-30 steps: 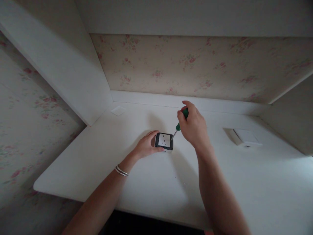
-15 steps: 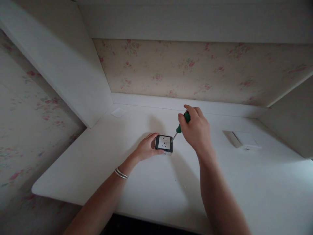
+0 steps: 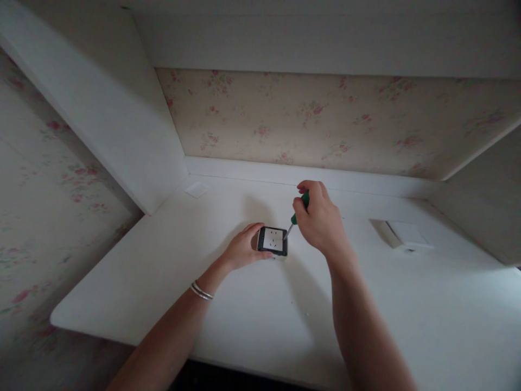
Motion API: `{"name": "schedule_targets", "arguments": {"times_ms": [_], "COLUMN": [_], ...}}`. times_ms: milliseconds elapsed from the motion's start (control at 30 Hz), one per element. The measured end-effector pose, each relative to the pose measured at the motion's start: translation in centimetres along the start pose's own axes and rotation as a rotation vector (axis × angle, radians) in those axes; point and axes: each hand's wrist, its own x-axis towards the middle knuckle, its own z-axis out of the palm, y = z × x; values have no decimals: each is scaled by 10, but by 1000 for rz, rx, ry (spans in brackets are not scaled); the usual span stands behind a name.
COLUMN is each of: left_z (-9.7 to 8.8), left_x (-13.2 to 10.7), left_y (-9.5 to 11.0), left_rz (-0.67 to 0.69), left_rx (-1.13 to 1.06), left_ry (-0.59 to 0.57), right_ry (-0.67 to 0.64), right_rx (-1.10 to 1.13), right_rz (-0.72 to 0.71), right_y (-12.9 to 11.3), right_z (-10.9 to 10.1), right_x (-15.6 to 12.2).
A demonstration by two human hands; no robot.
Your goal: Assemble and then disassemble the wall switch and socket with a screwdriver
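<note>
Bracing a five-hole socket (image 3: pixel 273 238) on the white desktop (image 3: pixel 163 282), seemingly against twisting, the left hand (image 3: pixel 244 246) clasps it thumb-to-fingers while the right hand (image 3: pixel 320 217), curled round a green-handled screwdriver (image 3: pixel 294 219), angles toward its right edge.

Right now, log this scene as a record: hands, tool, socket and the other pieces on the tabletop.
Left hand: around the socket's left side
Right hand: grips the green-handled screwdriver
Tip: at the socket's right edge; exact contact too small to tell
Socket: white face, dark frame, face up on the white tabletop
Far left: thin, flat white piece
Right: white box-like piece, apart from both hands
</note>
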Motion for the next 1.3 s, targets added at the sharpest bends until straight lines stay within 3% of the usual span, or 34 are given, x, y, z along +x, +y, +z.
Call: {"name": "schedule_targets", "arguments": {"times_ms": [100, 300, 467, 600, 833, 1000, 1167, 1300], "left_z": [0, -1, -1, -1, -1, -1, -1, -1], "left_x": [0, -1, 0, 0, 0, 0, -1, -1], "left_y": [0, -1, 0, 0, -1, 1, 1, 0], "left_rz": [5, 16, 33, 46, 44, 42, 64, 62], "left_rx": [-1, 11, 14, 12, 12, -6, -14, 2], "left_ry": [1, 2, -2, 3, -13, -5, 5, -5], "right_ry": [-53, 132, 9, 63, 35, 100, 34, 55], "right_rx": [17, -67, -1, -89, -85, -177, -167, -223], "right_rz": [0, 36, 0, 88, 85, 104, 56, 92], "right_y": [-1, 1, -2, -4, 0, 0, -2, -6], "right_z": [-3, 1, 0, 0, -1, -1, -4, -4], "right_x": [-1, -1, 0, -1, 0, -1, -1, -2]}}
